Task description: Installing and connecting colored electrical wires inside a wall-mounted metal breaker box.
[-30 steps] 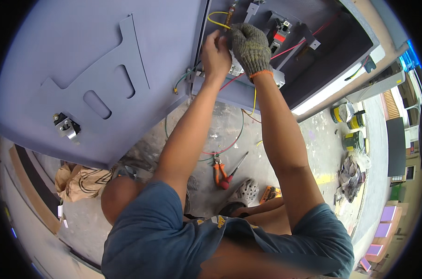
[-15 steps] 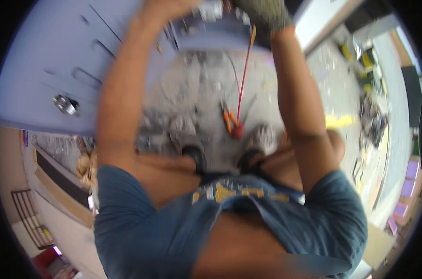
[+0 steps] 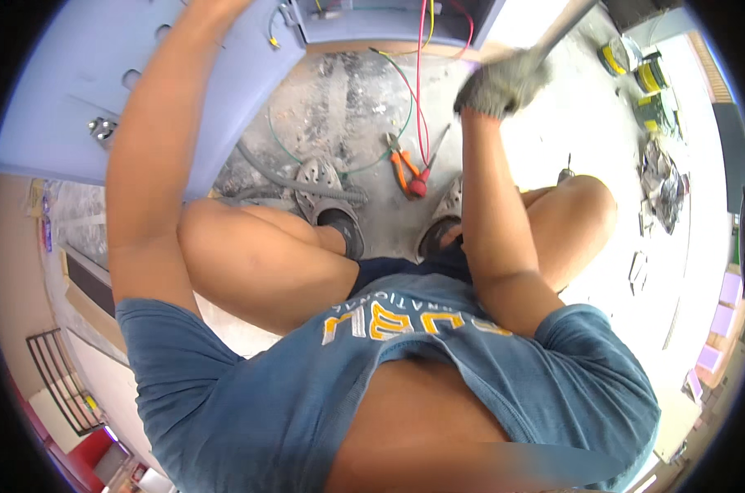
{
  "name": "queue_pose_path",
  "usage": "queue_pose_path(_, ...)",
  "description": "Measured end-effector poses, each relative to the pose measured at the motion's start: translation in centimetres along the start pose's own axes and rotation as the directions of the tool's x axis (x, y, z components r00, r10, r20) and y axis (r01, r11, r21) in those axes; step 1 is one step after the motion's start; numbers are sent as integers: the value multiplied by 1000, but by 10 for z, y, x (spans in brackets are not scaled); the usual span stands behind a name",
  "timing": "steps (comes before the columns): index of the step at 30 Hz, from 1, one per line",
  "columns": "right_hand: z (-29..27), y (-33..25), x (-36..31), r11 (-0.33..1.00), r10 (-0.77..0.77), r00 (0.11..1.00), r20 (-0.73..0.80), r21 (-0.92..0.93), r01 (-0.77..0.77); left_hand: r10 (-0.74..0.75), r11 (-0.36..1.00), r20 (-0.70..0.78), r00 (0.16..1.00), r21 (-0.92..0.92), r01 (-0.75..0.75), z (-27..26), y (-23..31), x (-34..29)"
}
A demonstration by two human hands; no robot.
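Observation:
At the top edge, my left hand (image 3: 227,6) is almost wholly cut off; its fingers are out of view. It is nearest a blue-grey metal panel (image 3: 68,74) with round holes. My right hand (image 3: 504,84), in a grey-green knitted glove, is raised over the floor beside the lower end of a dark edge (image 3: 571,26). Motion smears its fingers, so I cannot tell whether it grips anything. A blue-grey metal cabinet (image 3: 372,29) stands ahead. Red wires (image 3: 420,90) hang from it to the floor, near orange-handled pliers (image 3: 400,168) and a red-handled screwdriver (image 3: 422,181).
A grey corrugated hose (image 3: 335,195) lies by my left shoe (image 3: 316,177). A green wire (image 3: 278,140) loops across the dusty floor. Several black-and-yellow buckets (image 3: 650,76) stand at the far right, near a crumpled plastic bag (image 3: 661,177). A black rack (image 3: 64,382) is at left.
My gloved right hand has come down and nearer, away from the top edge. My left hand has moved left and mostly out of view. The cabinet's lower part shows more fully.

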State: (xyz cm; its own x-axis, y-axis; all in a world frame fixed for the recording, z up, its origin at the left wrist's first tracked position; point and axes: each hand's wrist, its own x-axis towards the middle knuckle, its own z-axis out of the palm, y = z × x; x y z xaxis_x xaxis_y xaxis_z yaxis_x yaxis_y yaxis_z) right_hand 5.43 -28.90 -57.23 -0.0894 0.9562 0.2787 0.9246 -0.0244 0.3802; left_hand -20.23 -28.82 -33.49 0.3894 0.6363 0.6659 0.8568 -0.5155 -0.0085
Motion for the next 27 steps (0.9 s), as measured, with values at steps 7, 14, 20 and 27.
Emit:
queue_pose_path(7,92,-63,-133,670,-236,774,587,675,-308,83,996,-99,992,-23,-86,20,6,-3)
queue_pose_path(14,102,-57,-153,773,-389,752,532,633,-48,115,993,-107,988,-8,-116,7,17,-4)
queue_pose_path(20,58,-69,-161,407,-665,734,138,891,202,174,985,-228,958,44,-169,5,10,-2)
queue_pose_path(27,-97,-47,-69,-608,-792,606,72,-194,-770,126,992,-179,976,21,-124,14,5,-12)
